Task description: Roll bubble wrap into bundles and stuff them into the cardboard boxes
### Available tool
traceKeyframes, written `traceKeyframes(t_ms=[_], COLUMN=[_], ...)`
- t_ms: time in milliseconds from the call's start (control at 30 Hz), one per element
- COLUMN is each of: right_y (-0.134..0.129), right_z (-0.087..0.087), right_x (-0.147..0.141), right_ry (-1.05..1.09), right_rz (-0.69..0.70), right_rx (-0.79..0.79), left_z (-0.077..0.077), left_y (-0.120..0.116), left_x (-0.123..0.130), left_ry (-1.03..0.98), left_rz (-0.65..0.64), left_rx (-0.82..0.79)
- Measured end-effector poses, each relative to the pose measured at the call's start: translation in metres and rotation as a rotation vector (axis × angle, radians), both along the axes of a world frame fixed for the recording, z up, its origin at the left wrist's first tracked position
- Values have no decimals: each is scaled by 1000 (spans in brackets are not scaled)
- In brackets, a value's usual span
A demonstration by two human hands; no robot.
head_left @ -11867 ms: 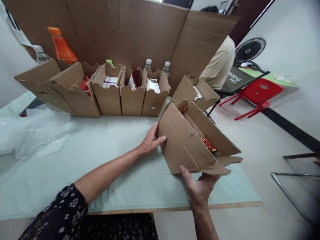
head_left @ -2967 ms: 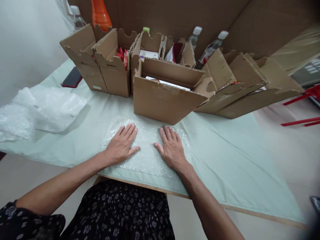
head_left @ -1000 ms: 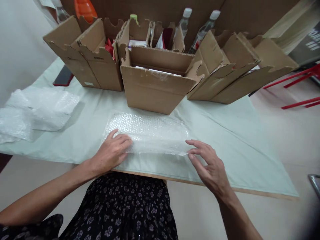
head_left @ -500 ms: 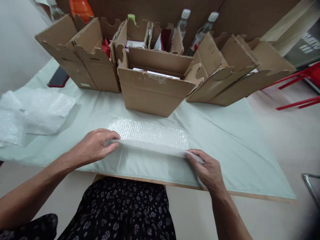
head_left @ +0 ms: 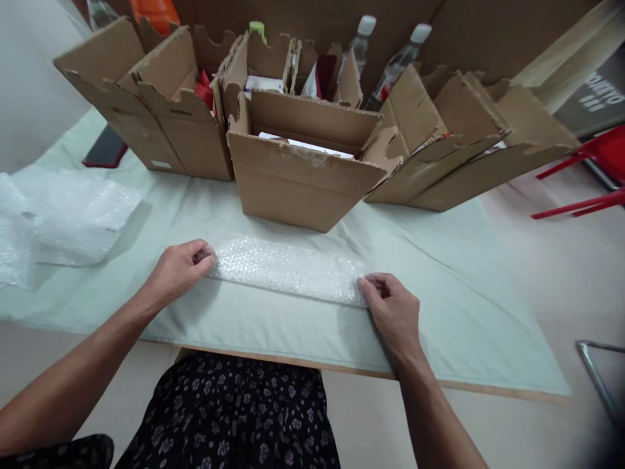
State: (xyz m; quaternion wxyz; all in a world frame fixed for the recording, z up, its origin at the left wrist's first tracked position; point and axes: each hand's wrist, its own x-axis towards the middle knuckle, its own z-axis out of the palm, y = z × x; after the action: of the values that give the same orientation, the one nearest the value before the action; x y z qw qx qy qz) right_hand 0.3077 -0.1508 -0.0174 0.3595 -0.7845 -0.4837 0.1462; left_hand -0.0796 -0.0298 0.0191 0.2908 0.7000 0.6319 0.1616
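Observation:
A long, narrow strip of bubble wrap (head_left: pixel 288 268) lies folded on the pale green cloth in front of me, running left to right. My left hand (head_left: pixel 188 264) pinches its left end between thumb and fingers. At the opposite end, my right hand (head_left: pixel 390 299) grips the right edge in the same way, closed on the wrap. Just behind the strip stands an open cardboard box (head_left: pixel 303 185) with something flat and white inside.
Crumpled bubble wrap (head_left: pixel 73 215) sits at the left, with a dark phone (head_left: pixel 105 146) behind it. Cardboard dividers (head_left: pixel 170 130) and more boxes (head_left: pixel 454 150) line the back. Clear bottles (head_left: pixel 398 65) with white caps stand behind them. A red chair (head_left: pixel 596 163) is at the right.
The front part of the bubble wrap, raised between my hands half a second ago, now lies folded flat over the strip. Both hands have shifted slightly left and turned over with it.

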Motion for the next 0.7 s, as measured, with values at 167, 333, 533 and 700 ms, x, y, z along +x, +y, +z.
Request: traceKeyframes(t_ms=[167, 333, 533, 700], right_y=[2, 16, 49, 42], right_z=[-8, -2, 19, 31], right_x=[2, 10, 8, 4], right_ry=[-235, -284, -223, -66], right_rz=[-15, 6, 130, 250], right_rx=[-28, -129, -402, -343], left_z=[-2, -8, 1, 6], left_y=[0, -3, 2, 5], left_x=[0, -1, 7, 6], left_ry=[180, 356, 478, 401], left_rz=[-10, -3, -5, -47], left_rx=[36, 173, -11, -56])
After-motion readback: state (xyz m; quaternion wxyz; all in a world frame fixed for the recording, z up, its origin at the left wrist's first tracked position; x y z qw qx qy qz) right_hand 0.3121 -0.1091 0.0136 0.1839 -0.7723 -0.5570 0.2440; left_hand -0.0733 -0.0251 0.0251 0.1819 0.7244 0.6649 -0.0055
